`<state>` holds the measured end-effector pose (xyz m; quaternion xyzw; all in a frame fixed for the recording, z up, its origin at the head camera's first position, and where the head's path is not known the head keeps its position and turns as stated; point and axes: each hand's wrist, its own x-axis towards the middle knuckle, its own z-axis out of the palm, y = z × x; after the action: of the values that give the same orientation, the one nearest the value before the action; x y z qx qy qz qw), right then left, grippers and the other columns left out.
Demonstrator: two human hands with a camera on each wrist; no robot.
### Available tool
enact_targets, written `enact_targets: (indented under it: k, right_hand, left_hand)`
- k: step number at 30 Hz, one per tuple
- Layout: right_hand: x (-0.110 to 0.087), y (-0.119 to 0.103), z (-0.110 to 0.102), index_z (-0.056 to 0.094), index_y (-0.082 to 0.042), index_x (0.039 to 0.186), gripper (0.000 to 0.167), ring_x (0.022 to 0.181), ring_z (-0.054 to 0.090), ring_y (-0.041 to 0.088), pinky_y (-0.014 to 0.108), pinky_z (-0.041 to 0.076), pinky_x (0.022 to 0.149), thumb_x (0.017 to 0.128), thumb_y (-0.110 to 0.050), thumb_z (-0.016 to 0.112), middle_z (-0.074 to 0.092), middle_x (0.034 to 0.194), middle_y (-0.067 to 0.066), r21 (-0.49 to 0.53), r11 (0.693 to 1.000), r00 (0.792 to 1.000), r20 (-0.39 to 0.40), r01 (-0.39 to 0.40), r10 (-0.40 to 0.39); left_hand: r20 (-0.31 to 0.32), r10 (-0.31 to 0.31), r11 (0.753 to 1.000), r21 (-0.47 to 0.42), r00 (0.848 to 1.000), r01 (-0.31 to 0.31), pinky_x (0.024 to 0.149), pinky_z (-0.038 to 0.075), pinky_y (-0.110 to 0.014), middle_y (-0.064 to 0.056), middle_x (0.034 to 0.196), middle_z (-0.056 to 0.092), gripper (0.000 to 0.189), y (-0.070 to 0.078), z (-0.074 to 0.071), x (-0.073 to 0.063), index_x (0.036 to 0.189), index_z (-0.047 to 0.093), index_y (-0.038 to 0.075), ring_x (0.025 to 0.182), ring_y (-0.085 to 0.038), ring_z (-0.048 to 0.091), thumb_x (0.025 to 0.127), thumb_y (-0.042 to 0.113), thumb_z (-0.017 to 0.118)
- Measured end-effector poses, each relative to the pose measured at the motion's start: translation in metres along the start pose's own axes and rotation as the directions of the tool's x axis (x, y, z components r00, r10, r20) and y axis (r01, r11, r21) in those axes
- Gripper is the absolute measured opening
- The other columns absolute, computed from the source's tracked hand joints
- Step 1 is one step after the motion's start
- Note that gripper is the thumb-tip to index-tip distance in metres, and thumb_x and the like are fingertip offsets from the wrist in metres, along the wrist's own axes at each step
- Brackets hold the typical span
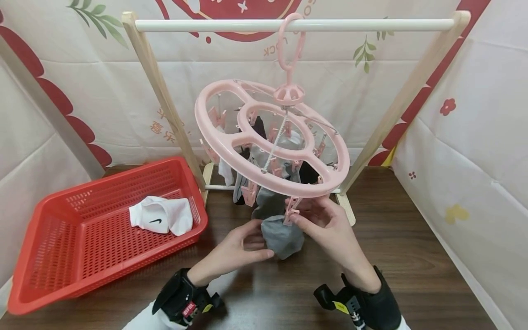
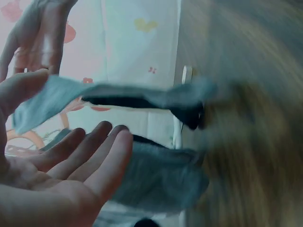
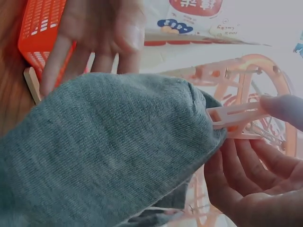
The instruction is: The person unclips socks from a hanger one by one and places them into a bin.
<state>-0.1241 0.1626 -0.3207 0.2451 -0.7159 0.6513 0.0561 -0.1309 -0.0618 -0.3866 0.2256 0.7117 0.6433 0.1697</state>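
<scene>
A grey sock hangs from a pink clip at the near rim of the round pink drying hanger. My right hand pinches that clip, thumb on one side; the right wrist view shows the clip biting the sock's edge. Beside the sock is my left hand, its fingers loosely extended and spread from the thumb. In the left wrist view the sock passes between the left thumb and fingers, which do not grip it. More socks, grey and dark, hang behind.
The hanger's hook hangs over a white rod on a wooden stand. At the left stands a red basket holding a white sock. Printed cloth walls enclose the brown tabletop.
</scene>
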Motion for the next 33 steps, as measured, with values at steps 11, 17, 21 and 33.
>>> enact_targets:
  k: [11, 17, 21, 33]
  right_hand:
    - [0.008, 0.008, 0.026, 0.055, 0.01, 0.119, 0.033, 0.102, 0.061, 0.02, 0.032, 0.05, 0.087, 0.087, 0.011, 0.061, 0.064, 0.11, 0.013, 0.179, 0.979, 0.995, 0.026, 0.094, -0.1]
    - [0.015, 0.009, 0.033, 0.055, 0.001, 0.128, 0.039, 0.109, 0.06, 0.025, 0.032, 0.049, 0.089, 0.09, 0.011, 0.057, 0.061, 0.116, 0.023, 0.269, 0.957, 0.992, 0.031, 0.11, -0.123]
    - [0.019, 0.009, 0.035, 0.055, 0.003, 0.128, 0.036, 0.11, 0.061, 0.028, 0.034, 0.048, 0.09, 0.092, 0.01, 0.055, 0.064, 0.115, 0.021, 0.315, 0.943, 0.991, 0.034, 0.11, -0.127]
    - [0.019, 0.018, 0.034, 0.057, 0.001, 0.117, 0.025, 0.096, 0.066, 0.022, 0.03, 0.051, 0.083, 0.095, 0.009, 0.051, 0.065, 0.105, 0.024, 0.221, 0.957, 0.982, -0.049, 0.189, -0.182]
  left_hand:
    - [-0.006, 0.021, 0.998, -0.065, 1.0, -0.021, 0.1, 0.036, -0.037, -0.011, 0.13, 0.056, 0.053, -0.015, 0.015, 0.012, 0.137, 0.045, -0.001, 0.118, -0.018, 0.05, 0.09, 0.009, 0.066]
    - [-0.05, -0.009, 0.993, -0.12, 0.999, 0.003, 0.105, 0.029, -0.041, -0.015, 0.14, 0.046, 0.055, -0.022, 0.022, 0.009, 0.142, 0.037, -0.003, 0.128, -0.024, 0.041, 0.093, 0.008, 0.06]
    - [-0.08, -0.022, 0.992, -0.128, 0.997, 0.012, 0.105, 0.029, -0.043, -0.018, 0.137, 0.046, 0.049, -0.025, 0.026, 0.008, 0.139, 0.038, -0.006, 0.126, -0.028, 0.042, 0.096, 0.01, 0.056]
    - [-0.072, -0.027, 0.997, -0.077, 0.997, 0.022, 0.105, 0.03, -0.041, -0.02, 0.137, 0.046, 0.048, -0.025, 0.03, 0.003, 0.138, 0.037, -0.009, 0.126, -0.029, 0.041, 0.097, 0.01, 0.053]
